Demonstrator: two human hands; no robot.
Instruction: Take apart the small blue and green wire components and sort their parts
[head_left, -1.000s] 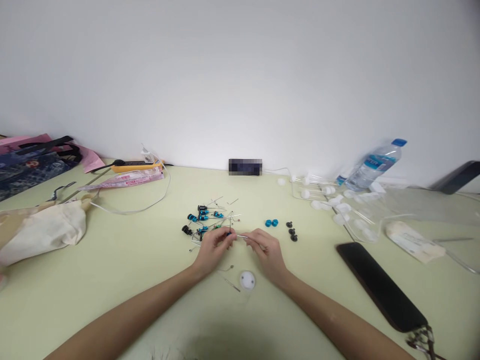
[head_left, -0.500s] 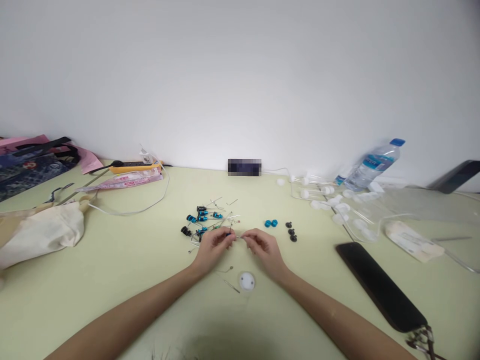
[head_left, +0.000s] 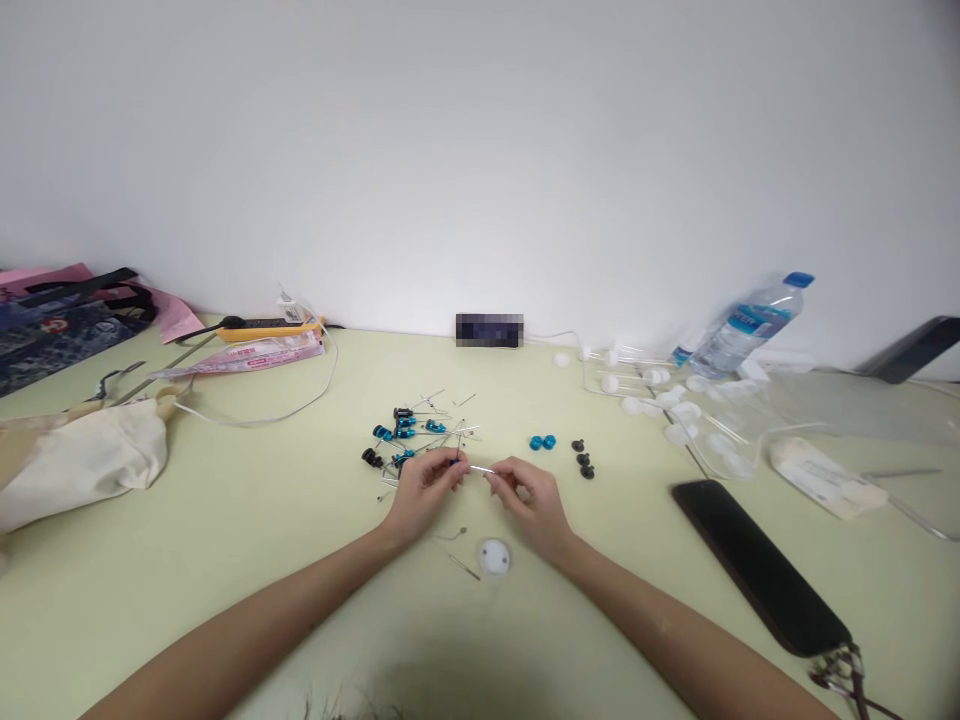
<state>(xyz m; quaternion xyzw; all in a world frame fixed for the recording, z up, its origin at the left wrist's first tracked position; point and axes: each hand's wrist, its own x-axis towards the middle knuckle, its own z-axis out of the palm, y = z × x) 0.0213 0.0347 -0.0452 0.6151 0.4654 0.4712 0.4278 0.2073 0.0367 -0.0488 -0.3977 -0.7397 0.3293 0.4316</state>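
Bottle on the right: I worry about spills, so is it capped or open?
Capped; a blue cap sits on top of the bottle.

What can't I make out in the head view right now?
Head view: most of the blue part, covered by the left grip.
Head view: right end of the rod, under the right grip.
Head view: face of the device, pixelated.
Head view: rest of the cloth, cut by the left edge.

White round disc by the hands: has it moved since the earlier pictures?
No. Judged against the pair of blue pieces on the table, the white round disc keeps its place, nearer the person and slightly left.
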